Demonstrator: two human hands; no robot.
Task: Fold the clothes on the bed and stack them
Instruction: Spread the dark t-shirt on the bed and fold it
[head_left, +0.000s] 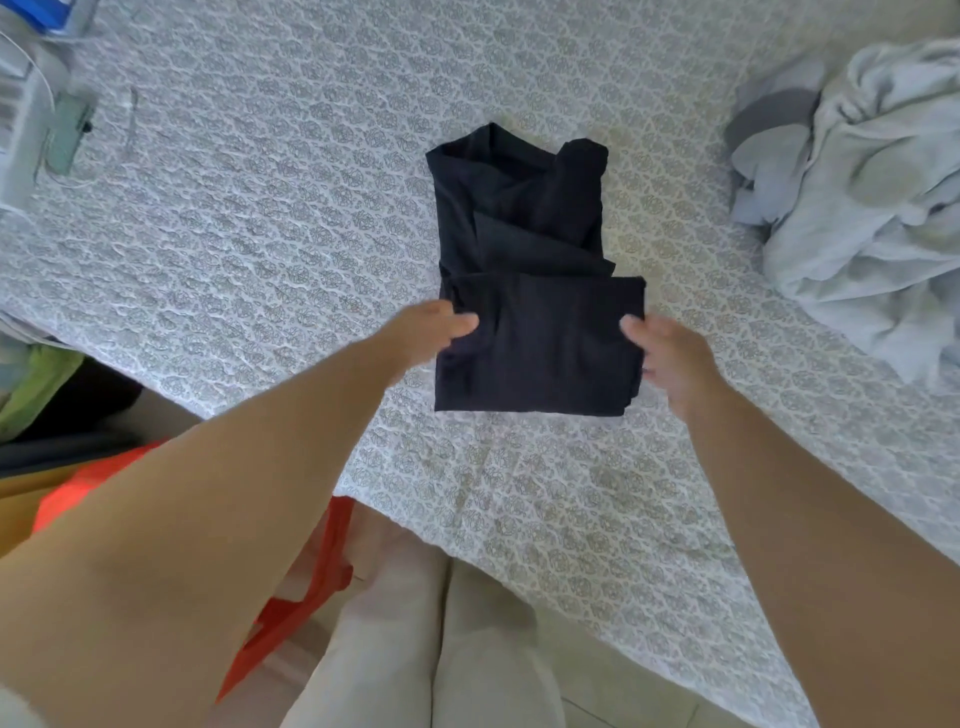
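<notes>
A black garment (530, 291) lies partly folded in the middle of the bed (270, 223), its near half doubled over into a flat rectangle. My left hand (426, 332) pinches the left edge of that folded part, thumb on top. My right hand (670, 358) grips the right edge, thumb on top and fingers tucked under the cloth. A heap of pale blue-grey unfolded clothes (862, 208) sits at the right side of the bed.
The bed's patterned white-grey cover runs diagonally; its near edge passes below the garment. A white fan-like object and a phone (67, 135) lie at the far left. An orange bag (291, 597) and green cloth (36, 384) are on the floor at left.
</notes>
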